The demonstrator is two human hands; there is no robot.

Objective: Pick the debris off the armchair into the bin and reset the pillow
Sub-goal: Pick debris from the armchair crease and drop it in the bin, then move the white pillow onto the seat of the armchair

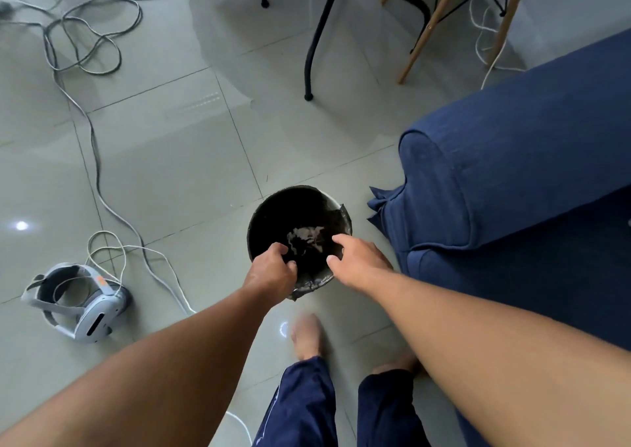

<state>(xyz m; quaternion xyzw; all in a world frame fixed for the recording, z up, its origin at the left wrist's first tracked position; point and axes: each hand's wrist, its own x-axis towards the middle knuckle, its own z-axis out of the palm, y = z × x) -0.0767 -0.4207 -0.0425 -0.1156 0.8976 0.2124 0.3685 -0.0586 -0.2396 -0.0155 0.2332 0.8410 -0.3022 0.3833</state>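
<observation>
Black-lined bin: stands on the tiled floor, just beside the front corner of the armchair, likely set there so debris has a short way to travel. Pale crumpled debris lies at its bottom.

Left hand: over the near rim, fingers curled inward into a loose fist; whether it pinches the liner, steadies the bin or holds a scrap cannot be told.

Right hand: over the rim on the armchair side, fingers spread and pointing down into the bin, nothing visible in it. Judged: a release posture, a drop just made or under way.

Armchair: blue fabric, only arm and front edge in view; seat mostly out of frame, so remaining debris cannot be judged. Pillow: not in view; reset judged not yet done.

Headset: white, on the floor well left of the bin, cable trailing across the tiles.

Chair legs: wood and black metal, far side, well apart from the bin.
</observation>
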